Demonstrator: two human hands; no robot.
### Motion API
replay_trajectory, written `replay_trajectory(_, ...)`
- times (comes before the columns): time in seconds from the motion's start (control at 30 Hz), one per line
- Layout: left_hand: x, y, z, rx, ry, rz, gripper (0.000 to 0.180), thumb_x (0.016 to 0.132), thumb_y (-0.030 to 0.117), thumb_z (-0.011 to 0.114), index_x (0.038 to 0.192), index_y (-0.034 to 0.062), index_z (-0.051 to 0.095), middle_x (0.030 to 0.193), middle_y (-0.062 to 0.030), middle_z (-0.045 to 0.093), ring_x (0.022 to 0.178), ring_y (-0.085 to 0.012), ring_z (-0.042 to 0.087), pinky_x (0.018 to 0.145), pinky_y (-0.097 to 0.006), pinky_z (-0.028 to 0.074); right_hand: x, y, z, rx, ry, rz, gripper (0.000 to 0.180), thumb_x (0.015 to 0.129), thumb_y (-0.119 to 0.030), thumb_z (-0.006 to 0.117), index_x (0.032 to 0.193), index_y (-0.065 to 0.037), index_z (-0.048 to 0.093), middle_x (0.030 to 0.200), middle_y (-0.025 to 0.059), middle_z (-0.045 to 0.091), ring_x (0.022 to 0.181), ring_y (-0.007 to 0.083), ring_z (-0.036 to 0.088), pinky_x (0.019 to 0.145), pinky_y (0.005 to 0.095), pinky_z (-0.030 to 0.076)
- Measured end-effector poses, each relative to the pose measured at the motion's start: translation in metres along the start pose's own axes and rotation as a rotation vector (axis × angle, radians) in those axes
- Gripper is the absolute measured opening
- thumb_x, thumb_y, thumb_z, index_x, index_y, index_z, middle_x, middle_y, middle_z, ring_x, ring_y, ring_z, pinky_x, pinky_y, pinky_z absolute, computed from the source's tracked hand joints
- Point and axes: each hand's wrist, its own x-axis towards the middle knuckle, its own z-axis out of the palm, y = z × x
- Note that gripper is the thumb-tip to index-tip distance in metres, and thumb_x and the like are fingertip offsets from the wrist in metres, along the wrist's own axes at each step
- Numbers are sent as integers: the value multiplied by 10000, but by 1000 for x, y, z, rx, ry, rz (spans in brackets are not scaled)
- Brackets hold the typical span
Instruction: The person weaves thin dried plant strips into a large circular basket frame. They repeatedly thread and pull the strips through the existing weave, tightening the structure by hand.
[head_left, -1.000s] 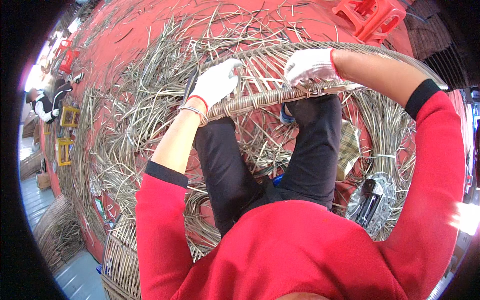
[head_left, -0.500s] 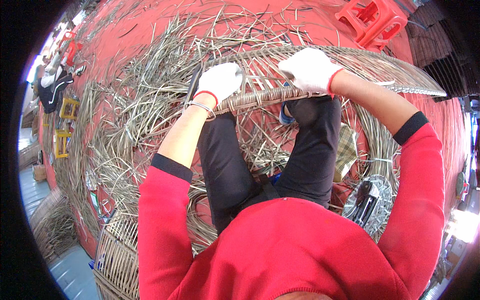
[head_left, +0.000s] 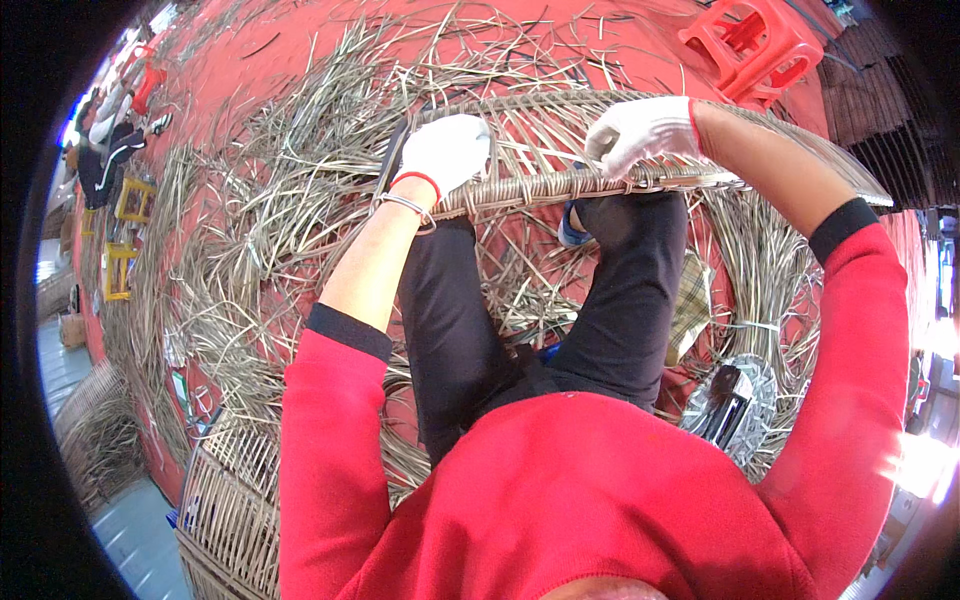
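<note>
A long woven wicker panel (head_left: 545,187) lies across my knees, its thick bound edge toward me and open strands fanning away from it. My left hand (head_left: 447,152), in a white glove with a red cuff, is closed on the panel near its left end; the fingertips are hidden. Over the panel's middle, just above the bound edge, my right hand (head_left: 645,135) wears a similar glove. Its fingers are curled together, and what they pinch is too small to name.
Loose wicker strips (head_left: 300,190) cover much of the red floor. A red plastic stool (head_left: 755,50) stands at the far right. Beside my right leg are a plaid bag (head_left: 690,305) and a tied bundle of strips (head_left: 765,270). Another wicker piece (head_left: 235,500) sits near left.
My right hand has moved right and slightly toward me along the panel, with its fingers curling downward. My left hand stays at almost the same place on the panel.
</note>
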Motion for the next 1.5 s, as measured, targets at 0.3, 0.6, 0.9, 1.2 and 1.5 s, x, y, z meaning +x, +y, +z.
replay_trajectory(0.3,1,0,-11,-138,-90,14,346,953,294,570,1148,65,739,1134,-155,740,1134,-338,663,1003,-428,507,-14,5,24,293,255,-24,223,800,-153,720,965,-4,731,851,35,697,812,118,629,757,286,517)
replay_trajectory(0.6,0,2,-17,-224,-208,1,382,958,306,604,1214,45,715,1147,-161,738,1092,-305,694,971,-409,531,-7,-26,31,-747,490,214,193,793,-213,657,933,-96,720,965,147,742,959,370,704,827,483,551)
replay_trajectory(0.9,0,4,-15,-121,-194,-10,388,957,354,559,1176,80,725,1130,-148,738,1086,-334,690,967,-439,529,14,-5,25,-503,384,75,216,850,-130,588,1054,-67,619,1006,195,708,976,392,674,833,473,517)
replay_trajectory(1.2,0,-8,-5,-453,-200,-45,354,906,372,599,1012,85,778,1000,-147,761,940,-334,725,830,-451,568,24,38,-3,571,94,281,131,862,-221,666,907,-108,713,755,-34,594,610,79,482,537,290,420)
replay_trajectory(1.5,9,-23,11,-179,57,235,402,1004,349,527,943,5,725,959,-192,731,924,-340,705,817,-446,541,18,40,-5,649,0,235,408,922,-266,761,1250,-33,693,953,45,688,856,166,669,613,354,560)
